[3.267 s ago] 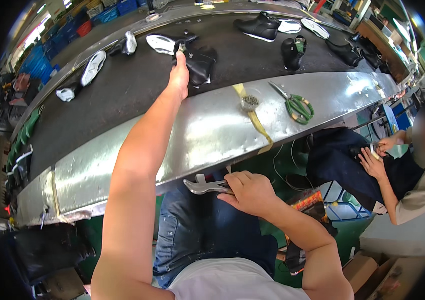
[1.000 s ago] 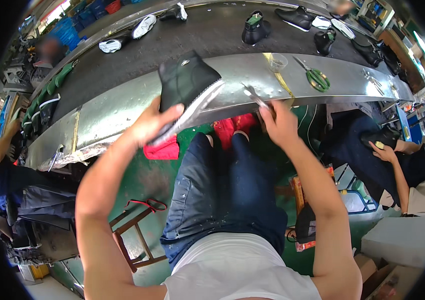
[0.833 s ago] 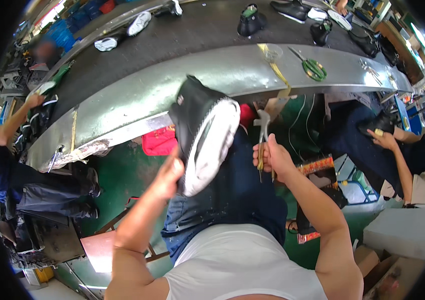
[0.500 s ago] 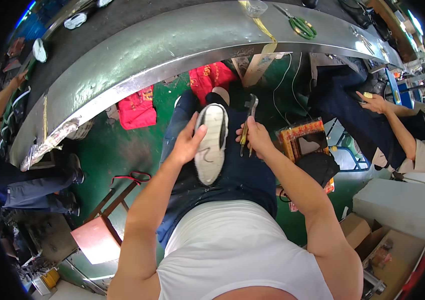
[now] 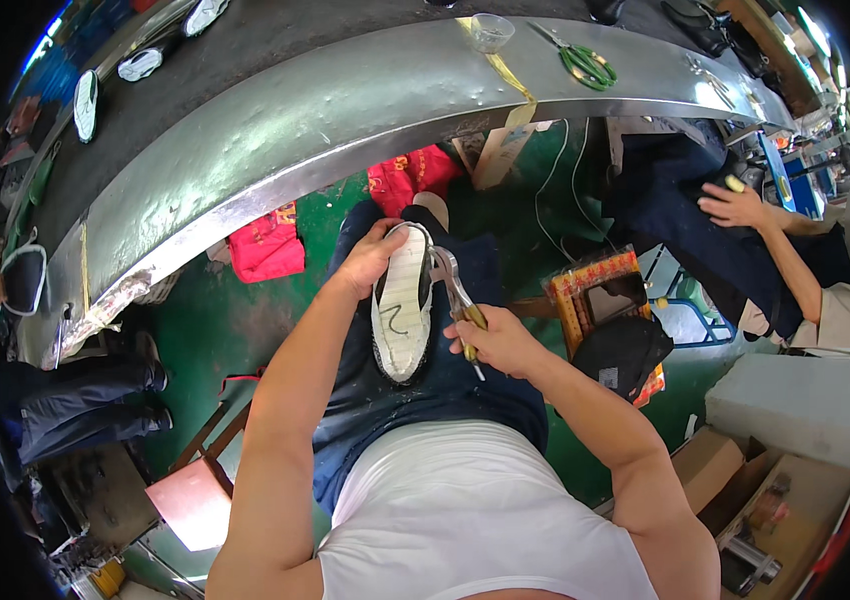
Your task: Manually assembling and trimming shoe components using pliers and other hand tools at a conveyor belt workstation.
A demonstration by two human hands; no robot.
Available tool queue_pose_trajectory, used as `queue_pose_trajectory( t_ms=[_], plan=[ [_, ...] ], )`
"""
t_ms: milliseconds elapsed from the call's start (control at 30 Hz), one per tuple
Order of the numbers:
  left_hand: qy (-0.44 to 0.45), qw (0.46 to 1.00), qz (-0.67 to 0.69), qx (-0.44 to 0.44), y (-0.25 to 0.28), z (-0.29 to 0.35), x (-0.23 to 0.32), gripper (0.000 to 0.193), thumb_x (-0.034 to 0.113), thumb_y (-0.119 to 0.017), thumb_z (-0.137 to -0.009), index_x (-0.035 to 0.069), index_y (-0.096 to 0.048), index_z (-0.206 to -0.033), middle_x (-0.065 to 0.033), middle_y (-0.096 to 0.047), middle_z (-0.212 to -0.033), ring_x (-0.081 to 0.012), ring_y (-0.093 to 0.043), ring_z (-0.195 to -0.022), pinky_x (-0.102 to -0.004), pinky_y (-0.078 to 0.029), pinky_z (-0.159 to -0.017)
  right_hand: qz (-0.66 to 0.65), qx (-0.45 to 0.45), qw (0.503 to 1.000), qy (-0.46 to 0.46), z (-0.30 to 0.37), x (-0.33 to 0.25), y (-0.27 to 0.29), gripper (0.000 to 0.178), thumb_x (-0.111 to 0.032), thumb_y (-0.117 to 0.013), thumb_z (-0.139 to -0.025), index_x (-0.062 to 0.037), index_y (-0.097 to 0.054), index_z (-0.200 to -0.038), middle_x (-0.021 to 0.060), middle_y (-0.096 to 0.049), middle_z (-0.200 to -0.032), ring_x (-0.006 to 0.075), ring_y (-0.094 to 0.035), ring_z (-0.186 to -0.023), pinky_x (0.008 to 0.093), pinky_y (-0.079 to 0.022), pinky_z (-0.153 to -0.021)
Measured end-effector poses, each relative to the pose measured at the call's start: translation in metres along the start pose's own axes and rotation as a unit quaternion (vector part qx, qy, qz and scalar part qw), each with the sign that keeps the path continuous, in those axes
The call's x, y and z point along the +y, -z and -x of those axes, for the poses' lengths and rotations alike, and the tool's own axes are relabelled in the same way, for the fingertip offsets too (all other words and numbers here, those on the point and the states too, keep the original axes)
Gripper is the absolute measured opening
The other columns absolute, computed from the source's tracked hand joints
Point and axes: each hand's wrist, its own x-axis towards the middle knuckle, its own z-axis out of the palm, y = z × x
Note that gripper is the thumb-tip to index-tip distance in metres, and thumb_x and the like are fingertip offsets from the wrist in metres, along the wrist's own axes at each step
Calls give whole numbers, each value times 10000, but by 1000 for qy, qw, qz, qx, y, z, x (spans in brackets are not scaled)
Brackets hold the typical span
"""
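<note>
A shoe upper (image 5: 403, 320) lies over my lap, its pale sole side facing up with a dark pen mark on it. My left hand (image 5: 373, 262) is closed round its far end, thumb on the pale face. In my right hand (image 5: 507, 343) I grip shoemaker's lasting pliers (image 5: 457, 290) by their yellowish handles. The head of the pliers meets the shoe's right edge near the far end; whether the jaws pinch material there is too small to tell.
A metal-edged bench (image 5: 295, 130) curves across in front, carrying green-handled scissors (image 5: 588, 67) and a clear cup (image 5: 491, 34). A black cap (image 5: 623, 350) rests right of my legs. Co-workers sit at both sides; one's hand (image 5: 737, 207) shows at right. A stool (image 5: 190, 500) stands at left.
My right hand has turned the pliers and brought their head to the shoe's edge. My left hand has shifted to the shoe's far end. The left co-worker now holds up a dark, white-rimmed piece.
</note>
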Motion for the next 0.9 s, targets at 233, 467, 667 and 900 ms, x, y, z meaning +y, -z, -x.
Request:
queue_pose_trajectory(
  t_ms=[233,467,667,900],
  plan=[
    [-229,949,-209,51,-18,47,-7,496,306,-541,-1011,40,-452,-1420,-182,-496,-1426,-313,-401,-1388,-400,-285,-1156,-37,-45,997,-51,9,-22,-2,253,-177,-570,-982,33,-614,-1116,95,-680,-957,130,-625,-757,299,-522,-704],
    [-362,890,-271,58,-25,124,7,542,334,-457,-1046,44,-358,-1493,-158,-353,-1563,-328,-172,-1519,-402,-147,-1212,7,-193,981,5,48,-42,-4,236,-176,-560,-997,11,-612,-1132,83,-664,-982,145,-642,-941,318,-512,-840],
    [-316,883,-333,98,-4,120,-3,492,222,-554,-1008,49,-422,-1449,-160,-431,-1517,-374,-301,-1471,-436,-248,-1189,-2,-188,976,-110,27,-64,-9,179,-191,-569,-997,-20,-609,-1036,52,-646,-915,138,-639,-864,340,-529,-749],
    [-362,905,-182,125,17,104,-25,425,-25,-598,-914,36,-541,-1331,-146,-533,-1410,-280,-485,-1334,-361,-363,-1117,335,-28,923,188,-17,-8,-30,245,-214,-609,-963,11,-602,-1060,248,-661,-949,454,-638,-881,474,-513,-758]
  ],
)
